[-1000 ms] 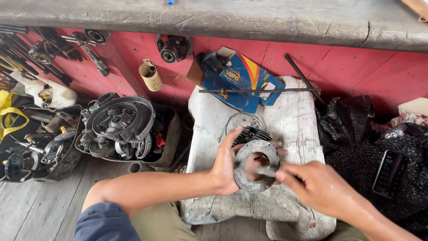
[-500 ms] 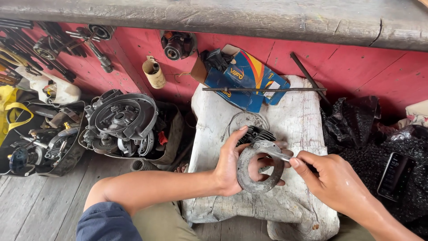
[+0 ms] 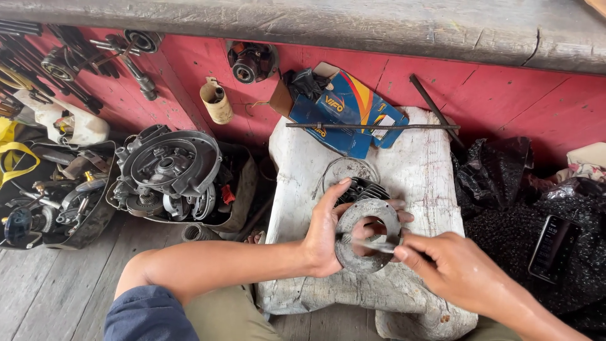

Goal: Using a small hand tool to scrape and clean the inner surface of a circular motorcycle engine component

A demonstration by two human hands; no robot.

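I see a whitish, worn block (image 3: 416, 183) filling the middle of my view, its far edge against the red wall (image 3: 505, 95). Along that far edge lies a blue carton (image 3: 344, 113) with a thin metal rod (image 3: 372, 126) across it. Off the block's left edge, on the plank floor, sits a grey engine casing (image 3: 167, 167) among loose parts; off the right edge lies black plastic sheeting (image 3: 524, 208) with a dark phone (image 3: 552, 249) on it. Near the block's centre, toward the near edge, my left hand (image 3: 325, 237) grips a finned engine cylinder (image 3: 366, 230), fingers clamped around its round flange, thumb on the left rim. My right hand (image 3: 457, 271) has its fingers pinched together on a slim metal tool (image 3: 372, 245), whose tip rests on the flange face.
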